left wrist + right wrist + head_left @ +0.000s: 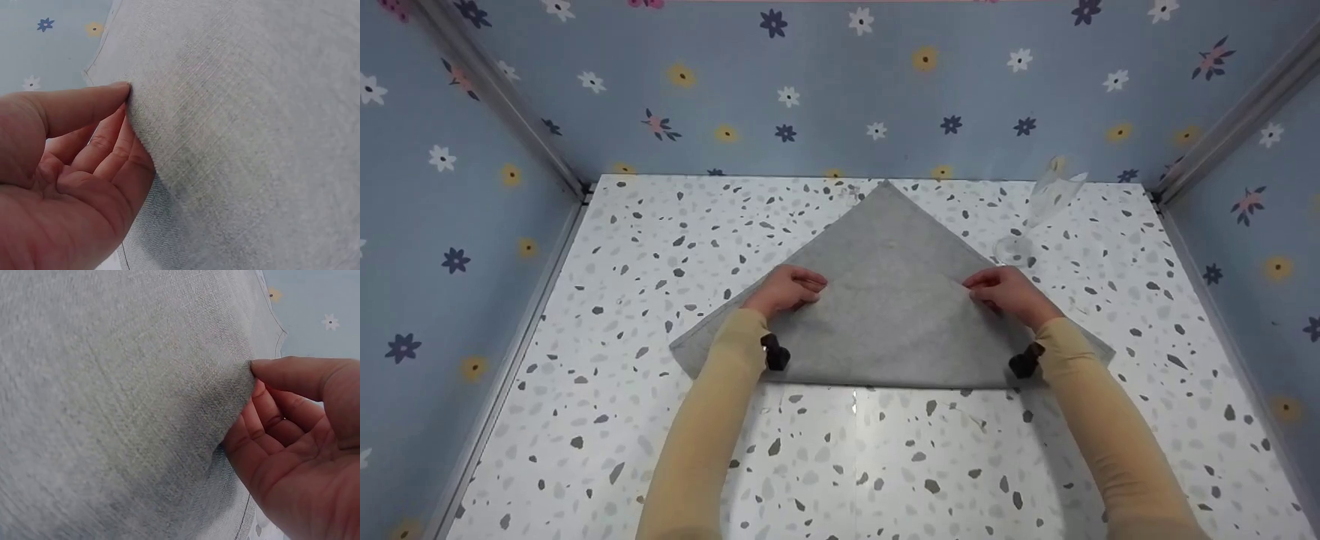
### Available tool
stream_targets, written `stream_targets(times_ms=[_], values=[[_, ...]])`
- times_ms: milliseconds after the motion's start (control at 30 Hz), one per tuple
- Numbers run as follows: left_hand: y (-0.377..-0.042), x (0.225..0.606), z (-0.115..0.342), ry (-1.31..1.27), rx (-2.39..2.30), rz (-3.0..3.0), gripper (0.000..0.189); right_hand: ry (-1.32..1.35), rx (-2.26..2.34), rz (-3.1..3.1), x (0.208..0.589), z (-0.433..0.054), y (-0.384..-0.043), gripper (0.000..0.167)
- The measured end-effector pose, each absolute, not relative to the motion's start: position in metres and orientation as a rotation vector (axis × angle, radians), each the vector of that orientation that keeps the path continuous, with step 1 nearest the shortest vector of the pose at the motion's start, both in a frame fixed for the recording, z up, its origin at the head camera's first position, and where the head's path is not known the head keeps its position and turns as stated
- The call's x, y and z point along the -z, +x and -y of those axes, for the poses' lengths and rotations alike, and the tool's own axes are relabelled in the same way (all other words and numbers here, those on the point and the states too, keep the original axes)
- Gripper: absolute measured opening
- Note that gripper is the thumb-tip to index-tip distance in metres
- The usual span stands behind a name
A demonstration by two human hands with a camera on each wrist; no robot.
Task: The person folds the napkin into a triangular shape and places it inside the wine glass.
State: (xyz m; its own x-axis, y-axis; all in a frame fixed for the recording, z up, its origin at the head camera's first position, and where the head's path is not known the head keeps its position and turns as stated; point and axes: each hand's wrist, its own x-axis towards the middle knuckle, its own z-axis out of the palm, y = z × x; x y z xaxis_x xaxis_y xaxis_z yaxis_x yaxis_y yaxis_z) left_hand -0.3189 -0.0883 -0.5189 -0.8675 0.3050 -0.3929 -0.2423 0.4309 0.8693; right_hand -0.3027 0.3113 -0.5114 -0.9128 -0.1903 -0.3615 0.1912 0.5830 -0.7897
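A grey cloth napkin point(889, 330) lies folded in a broad triangle, its point toward the back wall and its long straight edge toward me. My left hand point(789, 290) is over its left part. Thumb and fingers there pinch a lifted edge of the napkin point(242, 124), as the left wrist view shows. On the other side, my right hand point(1006, 292) pinches a matching edge of the napkin point(140, 382) between thumb and fingers. Another layer of cloth shows below each pinched edge.
A clear stemmed glass point(1057, 193) stands at the back right, close beyond my right hand. Blue flowered panels point(825, 82) wall the white speckled table point(855, 465) at the back and both sides. Each wrist carries a small black camera point(776, 354).
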Motion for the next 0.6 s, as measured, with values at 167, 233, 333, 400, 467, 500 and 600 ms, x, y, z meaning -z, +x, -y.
stream_targets(times_ms=[167, 233, 333, 400, 467, 500, 600], values=[[-0.324, 0.518, 0.087, -0.002, -1.474, -2.181, 0.035, 0.038, 1.317, -2.411, 0.514, -0.31, -0.31, 0.026], [-0.326, 0.518, 0.087, -0.009, -1.487, -2.166, 0.034, 0.041, 1.337, -2.401, 0.515, -0.31, -0.312, 0.026], [-0.328, 0.519, 0.089, 0.003, -1.473, -2.162, 0.033, 0.054, 1.35, -2.381, 0.514, -0.311, -0.313, 0.027], [-0.328, 0.519, 0.091, 0.022, -1.457, -2.161, 0.034, 0.058, 1.349, -2.358, 0.512, -0.312, -0.312, 0.028], [-0.328, 0.52, 0.094, 0.04, -1.44, -2.155, 0.035, 0.07, 1.349, -2.321, 0.51, -0.315, -0.311, 0.029], [-0.327, 0.52, 0.095, 0.049, -1.432, -2.152, 0.036, 0.067, 1.346, -2.303, 0.51, -0.317, -0.311, 0.031], [-0.327, 0.52, 0.099, 0.064, -1.404, -2.153, 0.037, 0.068, 1.333, -2.257, 0.508, -0.321, -0.31, 0.034]])
